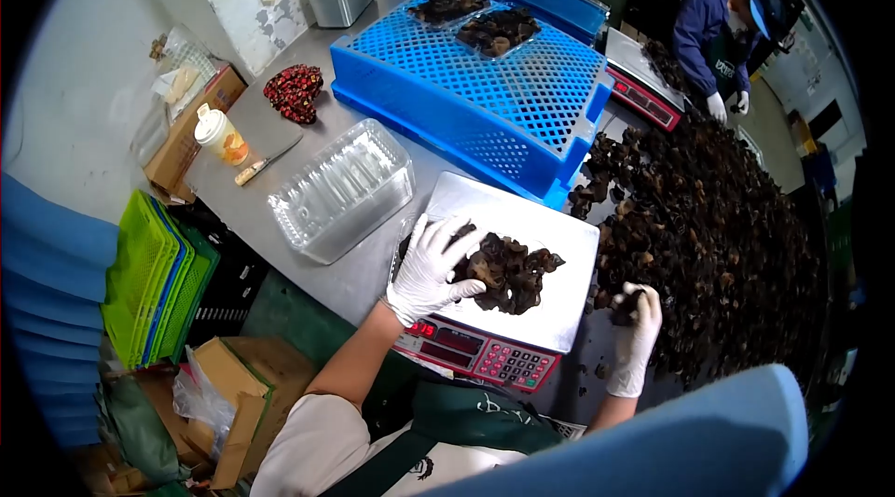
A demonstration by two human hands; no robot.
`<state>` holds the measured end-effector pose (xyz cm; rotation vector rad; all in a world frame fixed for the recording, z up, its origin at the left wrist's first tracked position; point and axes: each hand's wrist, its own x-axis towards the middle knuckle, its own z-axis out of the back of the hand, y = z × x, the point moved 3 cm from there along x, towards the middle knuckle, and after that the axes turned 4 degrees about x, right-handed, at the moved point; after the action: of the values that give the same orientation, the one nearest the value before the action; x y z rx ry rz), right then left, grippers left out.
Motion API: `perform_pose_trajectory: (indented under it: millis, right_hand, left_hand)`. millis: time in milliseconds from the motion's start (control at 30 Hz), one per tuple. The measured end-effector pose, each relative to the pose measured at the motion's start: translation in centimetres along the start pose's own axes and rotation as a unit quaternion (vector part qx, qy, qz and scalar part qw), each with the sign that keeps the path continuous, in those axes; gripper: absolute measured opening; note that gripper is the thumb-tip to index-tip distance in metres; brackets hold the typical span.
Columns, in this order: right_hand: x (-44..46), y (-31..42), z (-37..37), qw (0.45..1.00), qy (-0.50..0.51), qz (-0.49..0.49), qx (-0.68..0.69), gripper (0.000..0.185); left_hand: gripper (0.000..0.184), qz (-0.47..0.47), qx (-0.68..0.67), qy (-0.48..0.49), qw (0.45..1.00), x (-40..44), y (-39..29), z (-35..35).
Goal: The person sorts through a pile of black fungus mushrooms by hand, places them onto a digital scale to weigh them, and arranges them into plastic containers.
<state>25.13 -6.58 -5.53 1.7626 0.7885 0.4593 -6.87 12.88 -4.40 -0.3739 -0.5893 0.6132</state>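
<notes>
Atop the scale (573,264), I see the dark crinkled clump (508,275) lying just right of the gloved left hand (424,271), which is spread open, fingertips at the clump's edge; I cannot tell whether they grip any of it. Farther right, my view shows the right hand (638,340) curled round a small dark piece (626,310), beside the large heap (718,227). Beyond the scale, clear trays (345,189) and a blue crate (447,115) occupy the worktop (244,213).

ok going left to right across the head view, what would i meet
Blue pleated curtain, white lidded cup with orange print, red-and-black speckled bundle, white-gloved left hand, white-gloved right hand, person in a purple jacket.
</notes>
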Motion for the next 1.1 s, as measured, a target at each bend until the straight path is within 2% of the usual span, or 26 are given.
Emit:
perform_pose_trajectory:
  millis: [67, 100, 133, 167, 267, 333, 400, 467, 533, 567, 600, 667, 733, 767, 800, 867, 933, 1000, 1033, 1067, 1100]
  right_hand:
    - [0.6, -0.6, 6.7, 0.971, -0.074, 0.025, -0.228, 0.018]
    - [0.4, -1.3, 9.1, 0.942, -0.076, 0.075, -0.319, 0.023]
    - [0.0, -1.7, 10.8, 0.902, -0.077, 0.124, -0.406, 0.029]
    - [-0.6, -1.8, 12.0, 0.874, -0.093, 0.085, -0.470, 0.037]
    - [-1.5, -2.2, 12.2, 0.892, -0.099, 0.105, -0.429, 0.038]
    - [-1.7, -1.5, 9.1, 0.910, -0.069, 0.041, -0.407, 0.031]
    - [-1.0, -2.1, 6.8, 0.887, -0.020, 0.077, -0.454, 0.028]
    - [-0.5, -2.0, 3.5, 0.871, 0.016, 0.135, -0.471, 0.025]
    - [-0.3, -2.0, 0.4, 0.910, 0.033, 0.064, -0.409, 0.024]
    - [-0.2, -2.5, -0.8, 0.913, 0.059, 0.097, -0.393, 0.022]
    - [-0.8, -1.4, -3.5, 0.919, 0.087, 0.037, -0.382, 0.020]
    - [-1.3, -2.3, -5.6, 0.907, 0.129, 0.056, -0.397, 0.021]
    - [-2.1, -2.1, -8.0, 0.845, 0.185, 0.076, -0.495, 0.028]
    - [-2.6, -1.0, -9.6, 0.780, 0.219, 0.109, -0.575, 0.033]
    - [-2.5, -1.1, -10.0, 0.764, 0.226, 0.056, -0.602, 0.034]
    - [-2.4, -1.7, -10.3, 0.781, 0.226, 0.028, -0.582, 0.034]
    - [-1.4, -3.1, -9.9, 0.810, 0.210, 0.012, -0.548, 0.032]
    - [0.5, -3.1, -10.5, 0.880, 0.207, 0.003, -0.427, 0.030]
    - [1.7, -2.3, -11.3, 0.890, 0.197, -0.004, -0.410, 0.029]
    - [2.6, -0.8, -12.3, 0.896, 0.175, 0.031, -0.407, 0.030]
    - [4.8, -1.6, -12.5, 0.922, 0.170, 0.045, -0.345, 0.031]
  left_hand:
    - [0.073, 0.003, -0.064, -0.091, 0.994, -0.5, 0.2, 1.9]
    - [0.067, 0.037, -0.140, -0.131, 0.981, -0.9, 0.4, 2.5]
    - [0.057, 0.039, -0.148, -0.177, 0.972, -1.1, 0.6, 3.6]
    - [0.051, 0.056, -0.145, -0.200, 0.967, -1.5, 0.9, 4.5]
    - [0.032, 0.111, -0.166, -0.261, 0.945, -3.5, 3.4, 5.3]
    - [0.027, 0.153, -0.189, -0.280, 0.929, -4.3, 4.2, 5.6]
    - [0.027, 0.202, -0.173, -0.256, 0.929, -5.0, 4.6, 5.6]
    - [0.029, 0.196, -0.130, -0.229, 0.945, -6.0, 5.4, 4.6]
    - [0.035, 0.219, -0.121, -0.166, 0.954, -6.4, 4.4, 4.5]
    - [0.036, 0.243, -0.111, -0.131, 0.955, -6.8, 4.2, 4.2]
    - [0.037, 0.267, -0.102, -0.097, 0.954, -7.2, 4.0, 3.8]
    - [0.037, 0.284, -0.085, -0.046, 0.954, -7.8, 3.9, 3.0]
    - [0.037, 0.266, -0.108, -0.059, 0.956, -8.0, 3.8, 2.2]
    - [0.036, 0.288, -0.141, -0.051, 0.946, -7.9, 4.0, 2.0]
    - [0.035, 0.339, -0.229, -0.043, 0.911, -8.0, 4.2, 1.5]
    - [0.035, 0.357, -0.326, -0.079, 0.872, -7.6, 4.5, 1.1]
    - [0.033, 0.385, -0.352, -0.093, 0.848, -7.1, 5.6, 0.5]
    - [0.032, 0.375, -0.392, -0.097, 0.834, -5.8, 6.2, 0.8]
    - [0.031, 0.351, -0.412, -0.117, 0.832, -4.7, 6.0, 1.0]
    - [0.031, 0.342, -0.413, -0.118, 0.836, -3.6, 6.1, 0.8]
    - [0.032, 0.324, -0.415, -0.147, 0.837, -2.5, 6.5, 0.6]
